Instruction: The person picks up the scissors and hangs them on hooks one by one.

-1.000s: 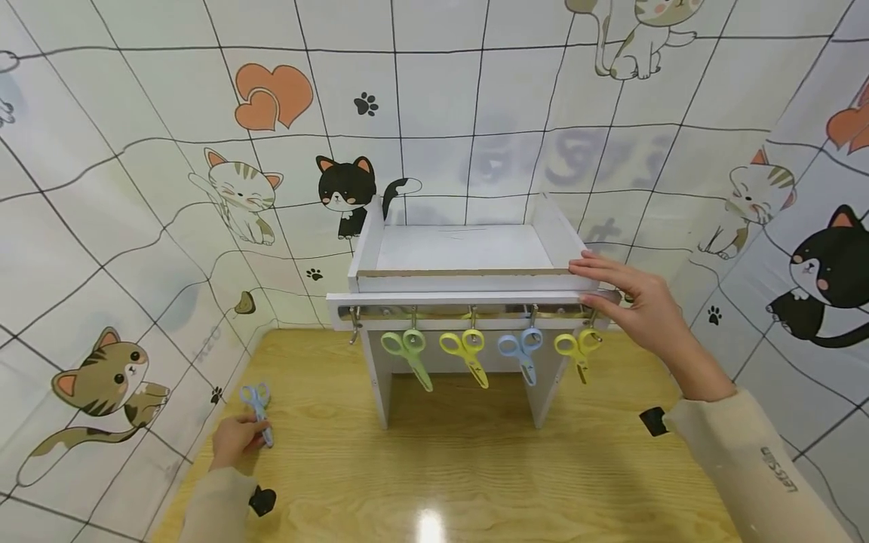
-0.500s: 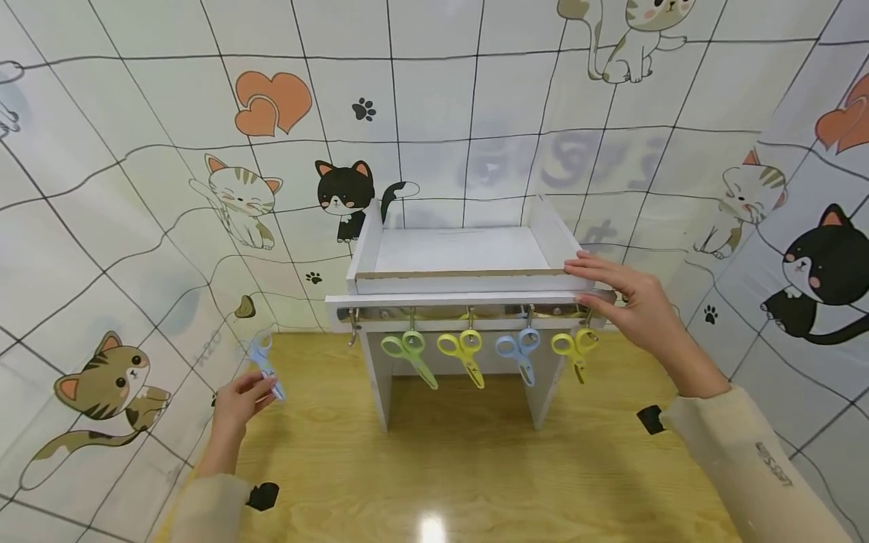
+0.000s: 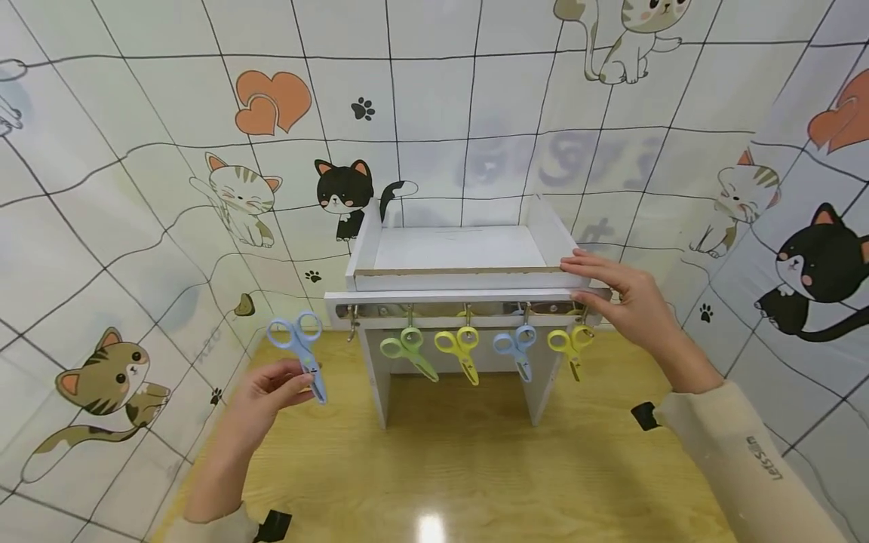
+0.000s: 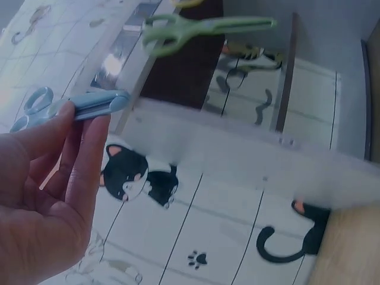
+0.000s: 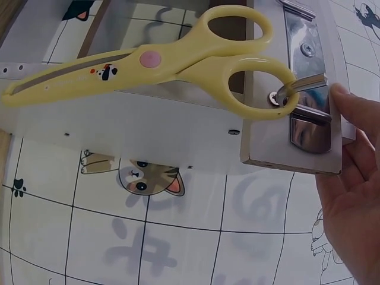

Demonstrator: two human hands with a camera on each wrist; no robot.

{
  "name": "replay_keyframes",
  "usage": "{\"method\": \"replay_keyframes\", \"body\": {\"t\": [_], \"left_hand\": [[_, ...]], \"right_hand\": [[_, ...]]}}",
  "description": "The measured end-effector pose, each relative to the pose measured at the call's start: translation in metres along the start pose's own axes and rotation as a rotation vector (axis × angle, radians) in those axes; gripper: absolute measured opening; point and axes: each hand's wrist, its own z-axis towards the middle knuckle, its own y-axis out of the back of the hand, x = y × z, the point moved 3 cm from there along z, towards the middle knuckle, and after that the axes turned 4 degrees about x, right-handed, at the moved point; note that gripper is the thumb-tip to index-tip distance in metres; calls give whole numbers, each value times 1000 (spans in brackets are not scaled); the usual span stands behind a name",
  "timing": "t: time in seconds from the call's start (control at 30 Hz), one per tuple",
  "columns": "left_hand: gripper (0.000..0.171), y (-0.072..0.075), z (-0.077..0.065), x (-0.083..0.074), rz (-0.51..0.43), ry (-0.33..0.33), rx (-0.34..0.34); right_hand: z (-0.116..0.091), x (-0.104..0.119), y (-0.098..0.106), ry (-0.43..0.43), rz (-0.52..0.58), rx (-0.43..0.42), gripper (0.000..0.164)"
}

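Between thumb and fingers, my left hand [image 3: 268,396] pinches blue scissors [image 3: 303,343] by the blade end, handles up, left of the white rack [image 3: 468,282]. The left wrist view has these blue scissors [image 4: 89,108] near the rack's left end. My right hand [image 3: 627,302] holds the rack's right end, thumb at the front board and fingers over the top. From hooks on the metal strip hang green scissors [image 3: 410,348], yellow scissors [image 3: 459,348], other blue scissors [image 3: 516,347] and a second yellow pair [image 3: 570,347]. One loop of that last pair [image 5: 160,65] is over its hook in the right wrist view.
The leftmost hook [image 3: 353,320] carries nothing. The rack, with a shallow tray on top, stands on a wood-grain table [image 3: 434,460]. A cat-patterned cloth [image 3: 434,98] surrounds the table at the back and sides.
My left hand has lifted the blue scissors off the table and brought them up and right toward the rack. The right hand stays at the rack's right end.
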Motion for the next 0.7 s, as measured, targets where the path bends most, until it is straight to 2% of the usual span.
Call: {"method": "replay_keyframes", "body": {"t": [0.17, 0.4, 0.53, 0.7], "left_hand": [[19, -18, 1, 8, 61, 84, 36], [24, -26, 2, 24, 44, 114, 53], [27, -28, 6, 32, 54, 132, 39], [28, -30, 10, 41, 51, 185, -7]], "right_hand": [[-1, 2, -1, -13, 2, 1, 47], [2, 1, -3, -12, 20, -7, 46], [2, 0, -2, -24, 20, -7, 46], [0, -1, -2, -38, 21, -1, 46]]}}
